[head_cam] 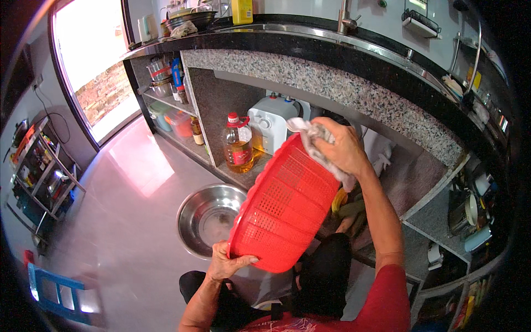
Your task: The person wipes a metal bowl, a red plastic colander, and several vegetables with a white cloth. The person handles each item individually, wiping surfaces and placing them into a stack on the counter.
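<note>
A red plastic colander basket (282,207) is tilted up on its side before me, its perforated outer side facing me. My left hand (232,263) grips its rim at the lower left, thumb on the outside. In my right hand (342,145) is a pale, stained cloth (317,145), pressed against the upper right of the basket. A wide stainless steel basin (195,222) stands on the floor to the left, partly hidden behind the basket. The inside of the basket is out of sight.
A large oil bottle (238,149) and a white water heater (269,120) stand under the stone counter (315,74). Yellow and green produce (340,201) lies behind the basket. A blue plastic chair (58,290) is at the lower left, a metal rack (45,170) by the left wall.
</note>
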The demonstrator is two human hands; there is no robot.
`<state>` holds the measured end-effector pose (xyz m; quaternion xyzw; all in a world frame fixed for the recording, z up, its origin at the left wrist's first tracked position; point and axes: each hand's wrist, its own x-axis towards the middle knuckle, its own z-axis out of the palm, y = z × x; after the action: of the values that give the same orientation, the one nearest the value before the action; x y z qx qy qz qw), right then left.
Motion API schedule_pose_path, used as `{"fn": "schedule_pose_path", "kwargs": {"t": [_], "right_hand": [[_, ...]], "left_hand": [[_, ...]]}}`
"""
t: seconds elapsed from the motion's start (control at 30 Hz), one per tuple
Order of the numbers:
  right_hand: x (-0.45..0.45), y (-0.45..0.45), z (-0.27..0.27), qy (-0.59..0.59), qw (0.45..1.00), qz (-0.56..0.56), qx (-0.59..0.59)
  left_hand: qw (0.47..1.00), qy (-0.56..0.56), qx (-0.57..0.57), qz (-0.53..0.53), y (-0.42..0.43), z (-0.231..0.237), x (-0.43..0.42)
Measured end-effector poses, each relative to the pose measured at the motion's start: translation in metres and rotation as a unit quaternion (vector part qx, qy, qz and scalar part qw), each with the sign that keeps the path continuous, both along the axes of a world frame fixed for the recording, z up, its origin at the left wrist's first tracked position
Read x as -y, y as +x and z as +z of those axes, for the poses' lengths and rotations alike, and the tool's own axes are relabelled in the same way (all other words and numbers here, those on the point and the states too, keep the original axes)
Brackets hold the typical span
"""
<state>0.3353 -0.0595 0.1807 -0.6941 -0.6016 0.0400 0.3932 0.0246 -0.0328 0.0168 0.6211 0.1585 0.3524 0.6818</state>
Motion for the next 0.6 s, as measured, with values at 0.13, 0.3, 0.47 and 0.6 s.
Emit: {"fn": "schedule_pose_path", "kwargs": {"t": [0.13, 0.3, 0.47, 0.6], "right_hand": [[0.01, -0.065, -0.007, 0.114, 0.956, 0.098, 0.252], [0.028, -0.095, -0.008, 0.245, 0.886, 0.111, 0.379], [-0.002, -0.057, -0.011, 0.258, 0.95, -0.01, 0.177], [-0.024, -0.049, -0.03, 0.285, 0.954, -0.057, 0.068]], "left_hand": [[0.999, -0.001, -0.027, 0.037, 0.003, 0.0, 0.002], [0.999, -0.024, 0.008, 0.028, -0.007, -0.002, -0.005], [0.986, -0.065, 0.128, 0.08, -0.003, 0.007, -0.004], [0.975, -0.109, 0.16, 0.108, -0.008, 0.01, -0.008]]}}
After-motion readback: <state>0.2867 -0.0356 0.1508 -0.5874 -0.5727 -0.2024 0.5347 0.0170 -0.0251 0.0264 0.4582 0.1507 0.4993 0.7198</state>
